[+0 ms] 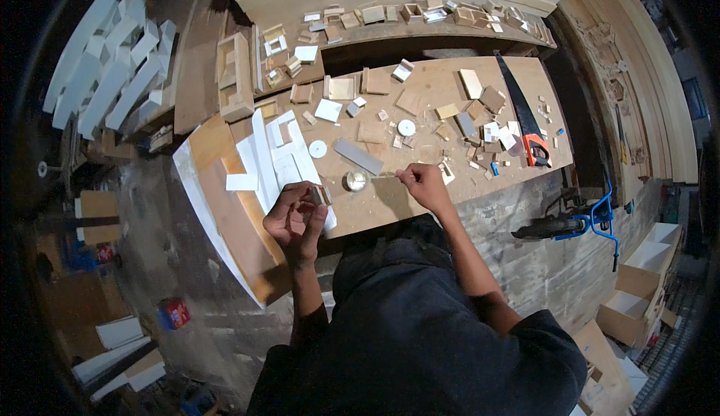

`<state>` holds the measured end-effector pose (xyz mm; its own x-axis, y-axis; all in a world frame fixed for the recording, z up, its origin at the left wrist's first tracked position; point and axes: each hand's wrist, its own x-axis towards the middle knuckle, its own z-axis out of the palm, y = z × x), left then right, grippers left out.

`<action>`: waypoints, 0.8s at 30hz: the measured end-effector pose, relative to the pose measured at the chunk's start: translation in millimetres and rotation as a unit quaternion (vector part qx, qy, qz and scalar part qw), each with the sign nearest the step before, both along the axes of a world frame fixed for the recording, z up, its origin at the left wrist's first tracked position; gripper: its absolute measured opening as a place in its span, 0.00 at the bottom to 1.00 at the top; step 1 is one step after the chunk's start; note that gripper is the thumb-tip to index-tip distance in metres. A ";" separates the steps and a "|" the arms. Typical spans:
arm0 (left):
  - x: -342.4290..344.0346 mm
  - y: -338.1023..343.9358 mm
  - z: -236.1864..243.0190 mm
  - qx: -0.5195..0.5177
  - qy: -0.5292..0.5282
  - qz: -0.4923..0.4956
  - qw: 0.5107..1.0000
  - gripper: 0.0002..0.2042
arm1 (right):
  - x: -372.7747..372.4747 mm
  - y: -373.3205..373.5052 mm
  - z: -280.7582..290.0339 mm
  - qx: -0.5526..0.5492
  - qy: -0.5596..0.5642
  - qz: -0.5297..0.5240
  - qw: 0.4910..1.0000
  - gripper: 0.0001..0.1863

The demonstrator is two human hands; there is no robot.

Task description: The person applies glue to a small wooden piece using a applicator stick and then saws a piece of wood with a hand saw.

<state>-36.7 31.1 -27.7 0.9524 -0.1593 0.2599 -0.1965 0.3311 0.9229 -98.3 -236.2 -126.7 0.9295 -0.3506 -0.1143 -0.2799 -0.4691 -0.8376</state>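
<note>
My left hand [295, 221] is raised at the table's near edge, its fingers pinching a small brown wooden piece [321, 195]. To its right, my right hand [424, 184] is closed on the end of a thin stick [386, 175]. The stick's other end reaches the mouth of a small glass jar [355, 181] with pale contents; whether it dips inside I cannot tell. Just behind the jar lies a flat grey strip [358, 156]. A round white disc [318, 150] is beyond my left hand, beside several white strips and panels [281, 146].
Wooden offcuts and little boxes [340, 88] are scattered over the tabletop [360, 218]. An orange-handled handsaw [525, 116] lies at the right. More small boxes line a back shelf [412, 13]. On the floor at right is a blue-framed bike [592, 217]; white boards [120, 49] stack up at far left.
</note>
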 end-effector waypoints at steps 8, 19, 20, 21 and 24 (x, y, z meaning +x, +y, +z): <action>-12.2 6.8 -2.4 0.034 0.032 0.018 0.999 0.18 | 25.4 26.3 -37.5 -0.129 0.020 0.070 0.989 0.15; -20.5 4.6 3.1 0.072 0.010 0.027 0.997 0.16 | 32.1 32.8 -62.9 -0.142 0.017 0.119 0.983 0.15; -21.4 3.8 5.6 0.091 0.002 0.030 0.995 0.16 | 35.5 35.2 -64.4 -0.145 0.012 0.123 0.982 0.16; -21.3 2.4 7.9 0.102 -0.011 0.026 0.994 0.16 | 38.1 36.4 -65.5 -0.148 0.007 0.127 0.981 0.17; -20.5 -1.7 15.1 0.147 -0.060 0.018 0.987 0.16 | 43.9 38.3 -56.3 -0.191 0.040 0.192 0.962 0.24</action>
